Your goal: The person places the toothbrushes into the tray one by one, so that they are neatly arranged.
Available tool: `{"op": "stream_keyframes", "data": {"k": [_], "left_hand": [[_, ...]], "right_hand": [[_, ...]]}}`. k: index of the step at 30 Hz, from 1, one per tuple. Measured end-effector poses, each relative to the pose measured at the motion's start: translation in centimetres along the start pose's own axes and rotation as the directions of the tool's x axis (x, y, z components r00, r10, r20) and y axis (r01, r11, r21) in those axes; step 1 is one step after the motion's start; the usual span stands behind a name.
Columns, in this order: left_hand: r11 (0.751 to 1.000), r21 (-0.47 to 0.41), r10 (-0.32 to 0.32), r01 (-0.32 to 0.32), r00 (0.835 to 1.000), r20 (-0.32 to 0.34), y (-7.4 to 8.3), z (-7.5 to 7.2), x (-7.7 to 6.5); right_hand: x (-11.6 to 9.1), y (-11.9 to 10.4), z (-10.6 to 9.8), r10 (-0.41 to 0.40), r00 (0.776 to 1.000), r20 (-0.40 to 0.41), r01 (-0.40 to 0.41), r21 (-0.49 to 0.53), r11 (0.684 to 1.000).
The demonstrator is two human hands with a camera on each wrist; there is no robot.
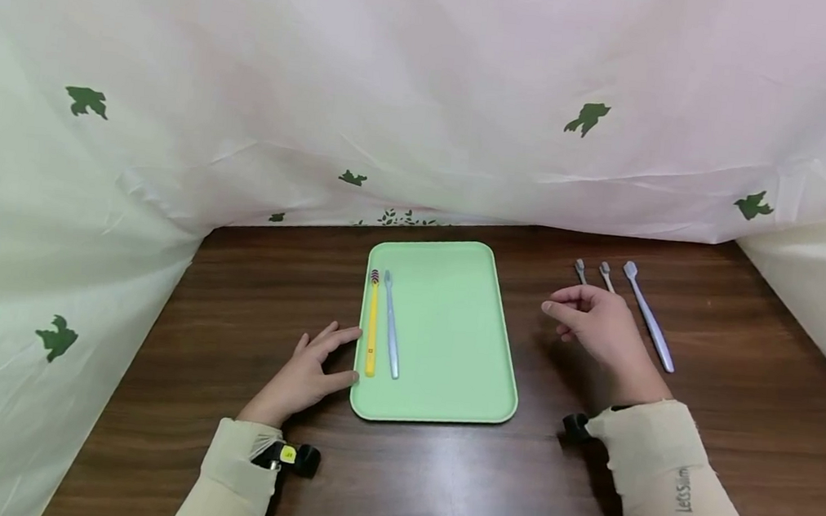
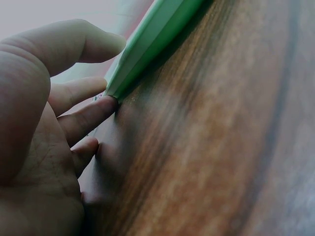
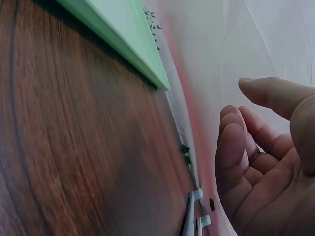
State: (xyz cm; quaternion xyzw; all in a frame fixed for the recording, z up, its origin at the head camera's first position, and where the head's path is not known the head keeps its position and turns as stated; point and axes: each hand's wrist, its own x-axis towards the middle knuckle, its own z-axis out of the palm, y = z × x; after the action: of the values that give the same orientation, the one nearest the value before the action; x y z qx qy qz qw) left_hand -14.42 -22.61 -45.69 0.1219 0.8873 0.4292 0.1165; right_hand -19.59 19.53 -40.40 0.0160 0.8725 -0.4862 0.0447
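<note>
The light green tray (image 1: 450, 335) lies on the table, bearing a yellow toothbrush (image 1: 373, 332) and a pale blue toothbrush (image 1: 391, 330) side by side along its left side. My left hand (image 1: 310, 376) touches the tray's left rim, thumb and fingers spread; in the left wrist view the fingertips meet the green edge (image 2: 147, 49). To the tray's right, my right hand (image 1: 599, 319) is over the table with loosely bent fingers and nothing in them. It partly hides a grey toothbrush (image 1: 580, 269) and a whitish toothbrush (image 1: 606, 275). Right of it lies a lavender toothbrush (image 1: 650, 316).
A dark wooden table (image 1: 408, 487) carries everything. White cloth (image 1: 428, 87) with green leaf-like prints hangs along the back and both sides. Each wrist wears a small black camera, the left one (image 1: 303, 460) close above the tabletop.
</note>
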Motion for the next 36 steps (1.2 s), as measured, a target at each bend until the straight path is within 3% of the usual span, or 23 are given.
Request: {"op": "stream_keyframes", "data": {"k": [12,22,30,36], "left_hand": [[1.0,0.011,0.001,-0.001,1.0,-0.008,-0.3,-0.1,-0.3],[1.0,0.005,-0.004,0.004,1.0,-0.006,-0.1,0.1,0.1],[1.0,0.012,-0.002,0.002,1.0,-0.009,-0.1,0.0,0.0],[1.0,0.016,0.001,-0.001,1.0,-0.006,-0.3,0.2,0.0]], "right_hand": [[0.7,1.2,-0.3,0.036,0.999,0.001,-0.036,-0.024,0.999],[0.2,2.1,-2.3,0.076,0.996,-0.043,-0.079,-0.081,0.994],[0.7,3.0,-2.7,0.066,0.997,-0.049,-0.071,-0.117,0.991],[0.7,4.0,-2.9,0.063,0.995,-0.072,-0.07,-0.089,0.994]]}}
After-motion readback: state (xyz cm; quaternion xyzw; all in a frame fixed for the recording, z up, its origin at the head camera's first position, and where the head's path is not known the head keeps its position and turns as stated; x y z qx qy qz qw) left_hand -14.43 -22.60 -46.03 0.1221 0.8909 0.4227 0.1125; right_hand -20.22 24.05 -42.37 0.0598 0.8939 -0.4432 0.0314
